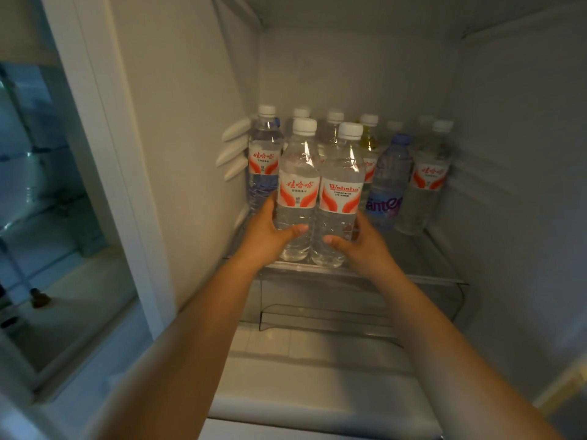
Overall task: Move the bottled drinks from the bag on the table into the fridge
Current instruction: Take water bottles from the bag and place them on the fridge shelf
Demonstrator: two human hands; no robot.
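Fridge shelf, dim, rows of bottles behind. Our left hand grips one water bottle, right hand another; fingers curled around both, at shelf front.

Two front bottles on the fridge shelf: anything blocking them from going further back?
Yes. The left hand and right hand each grip a Wahaha water bottle at the glass shelf's front edge. A row of bottles stands directly behind. Free shelf shows only front right.
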